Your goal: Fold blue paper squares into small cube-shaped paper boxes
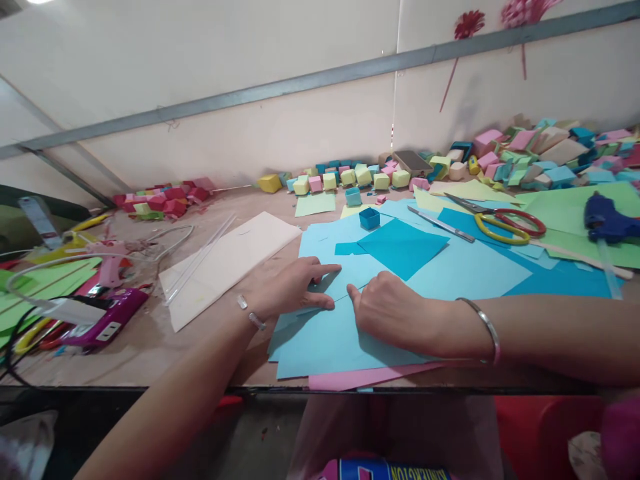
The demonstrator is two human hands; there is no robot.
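Observation:
My left hand (314, 280) lies on a light blue paper sheet (320, 337), its index finger and thumb stretched apart and nothing between them. My right hand (393, 313) rests on the same stack, fingers curled in and one fingertip touching the paper near a thin edge or crease that runs between my hands. Whether its curled fingers hold anything is hidden. Just beyond lies a darker blue paper square (407, 247) beside a small strip of the same blue. A small dark blue paper box (370, 218) stands behind them.
Scissors (507, 221) and a slim metal cutter or pen (440, 223) lie at the right, near a blue glue gun (600, 217). White paper (235, 267) and a purple power strip (110, 320) with cables lie left. Paper boxes (347, 177) line the wall.

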